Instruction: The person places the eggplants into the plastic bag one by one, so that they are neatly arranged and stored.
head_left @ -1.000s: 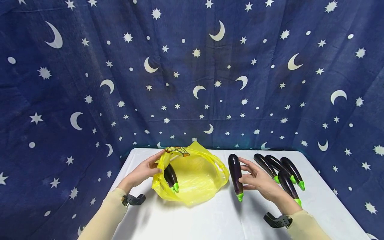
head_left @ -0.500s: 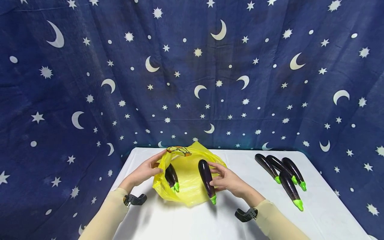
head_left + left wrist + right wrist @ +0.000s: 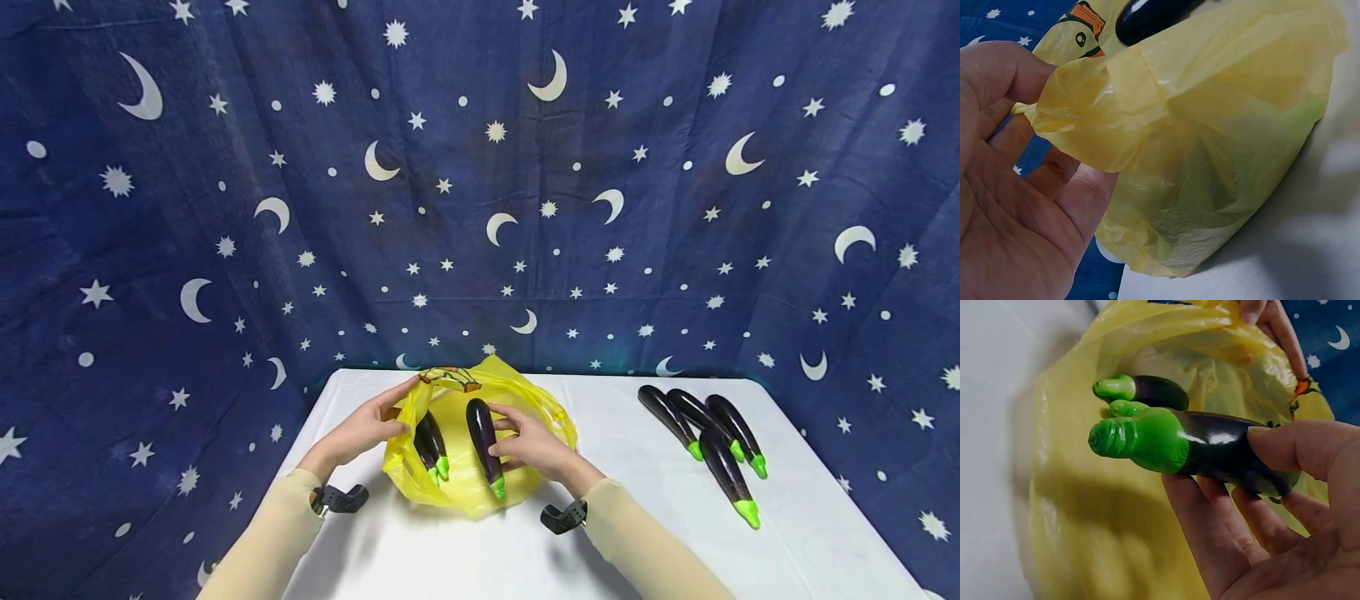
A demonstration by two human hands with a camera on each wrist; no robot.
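Observation:
A yellow plastic bag lies on the table with its mouth toward me. My left hand pinches the left side of its rim between thumb and fingers. Inside, against the left wall, lie two eggplants, their green stem ends nearest me. My right hand grips another eggplant at the bag's opening, stem end down and toward me. In the right wrist view the thumb lies on one side of the held eggplant and the fingers on the other, with the bagged eggplants behind it.
Several more eggplants lie in a loose group on the right of the white table. A dark blue curtain with moons and stars hangs behind and on both sides. Each wrist wears a black band.
My right hand has carried the eggplant left, from beside the bag into its opening. The left hand keeps its hold on the rim, almost unmoved.

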